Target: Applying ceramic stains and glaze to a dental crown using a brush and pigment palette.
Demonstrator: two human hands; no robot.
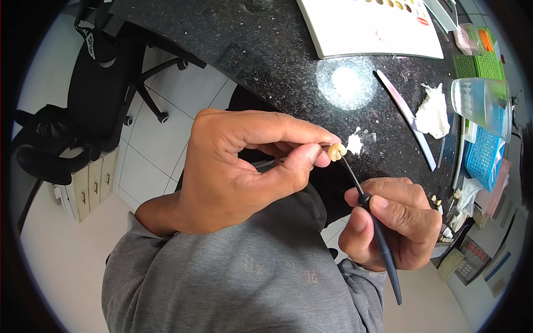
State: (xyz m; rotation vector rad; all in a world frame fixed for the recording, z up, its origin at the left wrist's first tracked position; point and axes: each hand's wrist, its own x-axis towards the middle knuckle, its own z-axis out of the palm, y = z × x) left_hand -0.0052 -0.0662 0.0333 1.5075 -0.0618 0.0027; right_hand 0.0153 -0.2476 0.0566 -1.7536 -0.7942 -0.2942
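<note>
Thumb and index finger of my left hand (pixel 239 166) are closed in a pinch beside a small yellowish tooth crown (pixel 336 152), which sits at their tips. Something thin and dark, perhaps metal, shows partly between those fingers; how it joins the crown is hidden. My right hand (pixel 397 219) is closed round a slim, dark-handled pen-like tool (pixel 383 244). Its thin tip reaches up and left to the crown's lower right edge and appears to touch it. Whether that tip is a brush or a metal point is too small to tell.
Beyond my hands, a speckled black worktop (pixel 261 50) carries a white palette (pixel 372 28), a long pale strip (pixel 408 119) and crumpled tissue (pixel 433 114). A clear plastic cup (pixel 482 108), blue basket (pixel 483 161) and green basket (pixel 480 65) line the right. An office chair (pixel 100 100) stands left.
</note>
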